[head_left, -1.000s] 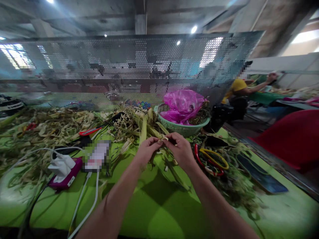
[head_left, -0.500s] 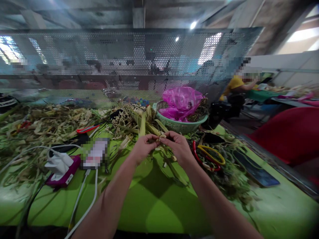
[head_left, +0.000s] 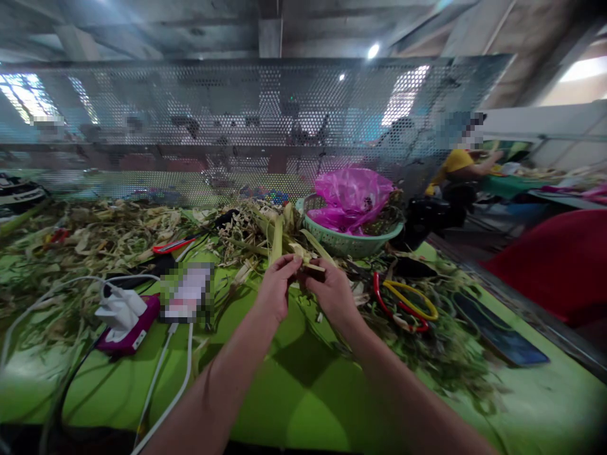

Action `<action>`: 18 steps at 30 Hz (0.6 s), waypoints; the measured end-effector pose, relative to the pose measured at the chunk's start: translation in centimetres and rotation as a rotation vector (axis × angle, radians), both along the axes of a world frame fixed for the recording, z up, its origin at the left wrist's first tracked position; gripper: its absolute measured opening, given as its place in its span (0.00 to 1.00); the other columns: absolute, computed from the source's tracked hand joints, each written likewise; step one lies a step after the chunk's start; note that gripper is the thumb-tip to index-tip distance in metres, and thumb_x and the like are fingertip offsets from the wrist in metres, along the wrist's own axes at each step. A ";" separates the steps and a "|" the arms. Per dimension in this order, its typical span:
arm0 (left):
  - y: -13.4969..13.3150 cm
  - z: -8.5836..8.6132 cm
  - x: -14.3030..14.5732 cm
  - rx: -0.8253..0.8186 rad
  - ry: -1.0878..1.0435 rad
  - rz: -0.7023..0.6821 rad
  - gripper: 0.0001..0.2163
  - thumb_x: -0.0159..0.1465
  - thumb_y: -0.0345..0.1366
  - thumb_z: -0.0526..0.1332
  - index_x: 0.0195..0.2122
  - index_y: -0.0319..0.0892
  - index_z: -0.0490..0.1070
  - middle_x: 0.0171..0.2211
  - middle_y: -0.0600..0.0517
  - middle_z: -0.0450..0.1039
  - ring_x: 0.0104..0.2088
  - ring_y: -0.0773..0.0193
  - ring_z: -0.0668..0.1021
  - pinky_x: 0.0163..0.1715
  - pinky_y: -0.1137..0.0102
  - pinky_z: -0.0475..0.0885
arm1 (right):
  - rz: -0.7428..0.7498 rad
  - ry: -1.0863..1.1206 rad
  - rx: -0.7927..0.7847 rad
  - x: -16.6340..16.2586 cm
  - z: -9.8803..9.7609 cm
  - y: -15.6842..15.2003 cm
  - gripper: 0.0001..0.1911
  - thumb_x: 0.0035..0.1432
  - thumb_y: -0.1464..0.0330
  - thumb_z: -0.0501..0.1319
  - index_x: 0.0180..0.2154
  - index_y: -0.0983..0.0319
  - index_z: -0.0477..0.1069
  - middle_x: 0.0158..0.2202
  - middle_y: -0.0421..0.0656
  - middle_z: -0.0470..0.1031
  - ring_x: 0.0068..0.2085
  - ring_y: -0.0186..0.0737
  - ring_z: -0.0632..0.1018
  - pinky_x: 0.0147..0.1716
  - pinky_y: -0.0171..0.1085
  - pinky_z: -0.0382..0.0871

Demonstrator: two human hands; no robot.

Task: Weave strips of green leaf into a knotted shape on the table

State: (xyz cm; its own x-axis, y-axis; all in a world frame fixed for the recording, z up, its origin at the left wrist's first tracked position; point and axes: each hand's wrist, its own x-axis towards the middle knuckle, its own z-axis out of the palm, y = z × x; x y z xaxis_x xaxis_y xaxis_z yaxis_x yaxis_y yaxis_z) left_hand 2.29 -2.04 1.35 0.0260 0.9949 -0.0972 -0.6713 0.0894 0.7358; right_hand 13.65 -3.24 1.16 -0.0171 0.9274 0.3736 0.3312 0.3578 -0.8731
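Note:
My left hand and my right hand meet over the middle of the green table, fingers closed. Between their fingertips is a pale, dried plant strip, its short end sticking out toward the right. Its exact shape is partly hidden by my fingers. Just beyond my hands, long yellow-green dried stalks lie on a heap of curled plant scraps. Scissors with red and yellow handles rest to the right of my right hand.
A pale green basket with a magenta plastic bag stands behind. To the left lie a phone, a purple power strip and white cables. A dark flat slab lies right. A person in yellow sits beyond.
My left hand has turned and closed further around the strip, and the strip now points right, past my right fingers. The view has shifted slightly, moving the table things rightward.

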 end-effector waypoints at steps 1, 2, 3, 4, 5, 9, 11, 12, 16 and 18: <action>-0.1 0.0 0.0 -0.011 -0.001 0.015 0.13 0.41 0.35 0.73 0.27 0.39 0.73 0.26 0.56 0.73 0.29 0.71 0.73 0.34 0.74 0.65 | -0.030 -0.070 0.051 0.1 0.0 0.0 0.08 0.53 0.65 0.60 0.35 0.61 0.72 0.31 0.42 0.77 0.31 0.40 0.75 0.31 0.37 0.67; -0.1 0.1 0.0 -0.022 -0.003 0.026 0.13 0.41 0.34 0.73 0.27 0.39 0.73 0.26 0.56 0.73 0.29 0.70 0.73 0.34 0.74 0.65 | -0.061 -0.160 0.122 0.3 -0.1 0.0 0.06 0.54 0.66 0.60 0.35 0.60 0.72 0.32 0.43 0.77 0.33 0.41 0.76 0.33 0.38 0.67; -0.1 0.1 -0.1 -0.032 -0.004 0.028 0.13 0.41 0.34 0.72 0.27 0.39 0.73 0.26 0.56 0.73 0.29 0.70 0.73 0.34 0.74 0.65 | -0.088 -0.259 0.196 0.4 -0.2 0.1 0.05 0.55 0.68 0.59 0.35 0.59 0.72 0.33 0.44 0.77 0.35 0.43 0.76 0.36 0.39 0.67; -0.1 0.1 -0.1 -0.041 -0.006 0.027 0.12 0.42 0.33 0.72 0.27 0.39 0.73 0.26 0.56 0.73 0.29 0.70 0.73 0.34 0.74 0.65 | -0.106 -0.353 0.263 0.6 -0.3 0.1 0.05 0.55 0.69 0.58 0.34 0.58 0.72 0.34 0.45 0.77 0.36 0.44 0.75 0.37 0.40 0.66; -0.1 0.1 -0.2 -0.050 -0.006 0.024 0.11 0.42 0.33 0.72 0.27 0.39 0.73 0.26 0.56 0.73 0.29 0.71 0.73 0.34 0.74 0.65 | -0.117 -0.434 0.317 0.8 -0.3 0.2 0.05 0.56 0.70 0.58 0.33 0.58 0.72 0.34 0.45 0.77 0.36 0.45 0.75 0.38 0.40 0.66; -0.1 0.1 -0.4 -0.060 -0.017 0.008 0.10 0.43 0.32 0.71 0.26 0.39 0.73 0.25 0.56 0.73 0.28 0.71 0.73 0.32 0.74 0.65 | -0.130 -0.584 0.404 1.0 -0.5 0.4 0.06 0.57 0.72 0.56 0.33 0.58 0.71 0.33 0.46 0.76 0.37 0.46 0.75 0.40 0.42 0.64; -0.1 0.2 -0.5 -0.050 -0.020 -0.001 0.11 0.42 0.32 0.71 0.25 0.39 0.73 0.25 0.56 0.73 0.28 0.71 0.72 0.32 0.75 0.65 | -0.132 -0.555 0.374 1.0 -0.3 0.3 0.05 0.57 0.72 0.56 0.32 0.58 0.71 0.33 0.46 0.76 0.37 0.46 0.75 0.40 0.42 0.64; -0.1 0.3 -0.6 -0.045 -0.018 0.000 0.11 0.42 0.33 0.72 0.25 0.39 0.73 0.25 0.56 0.72 0.28 0.71 0.72 0.32 0.75 0.65 | -0.107 -0.512 0.341 1.0 -0.2 0.2 0.04 0.56 0.71 0.58 0.33 0.58 0.70 0.33 0.46 0.76 0.37 0.46 0.75 0.39 0.42 0.65; -0.2 0.6 -0.8 -0.017 0.027 0.014 0.14 0.42 0.37 0.73 0.26 0.39 0.72 0.24 0.56 0.72 0.27 0.70 0.73 0.31 0.74 0.65 | 0.107 -0.161 0.129 1.0 0.7 -0.2 0.11 0.54 0.65 0.61 0.40 0.59 0.70 0.38 0.44 0.75 0.38 0.44 0.75 0.37 0.39 0.68; -0.2 0.6 -0.8 0.003 0.071 0.014 0.14 0.42 0.38 0.73 0.27 0.40 0.72 0.24 0.56 0.72 0.26 0.70 0.72 0.30 0.73 0.65 | 0.115 -0.008 0.063 1.0 1.0 -0.4 0.12 0.56 0.62 0.61 0.41 0.59 0.70 0.39 0.43 0.75 0.37 0.42 0.75 0.36 0.37 0.69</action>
